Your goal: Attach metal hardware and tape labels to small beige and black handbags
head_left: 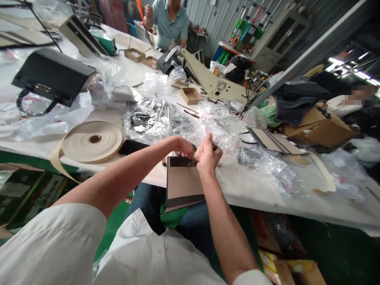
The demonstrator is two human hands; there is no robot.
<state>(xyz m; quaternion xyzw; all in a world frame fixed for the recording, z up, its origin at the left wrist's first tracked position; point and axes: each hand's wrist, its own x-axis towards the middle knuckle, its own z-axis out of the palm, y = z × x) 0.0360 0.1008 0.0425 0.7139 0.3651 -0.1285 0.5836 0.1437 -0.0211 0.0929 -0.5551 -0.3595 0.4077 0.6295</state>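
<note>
A beige bag panel (185,183) with dark edging and a dark strip along its top leans at the table's front edge, over my lap. At its upper edge, my left hand (185,148) is closed, with the fingertips partly hidden. Right beside it, my right hand (208,155) makes a fist with the thumb up, by the panel's top right corner. A small dark end pokes out of that fist; I cannot make out what it belongs to. Clear plastic wrapping (160,118) lies just beyond both hands.
A tape roll (95,140) and a dark flat object (133,147) lie left. Behind them is a black handbag (55,77). Another panel (274,141) lies right, near a slanting metal post (305,45). A person (170,23) sits across the table beyond small cardboard boxes (191,96).
</note>
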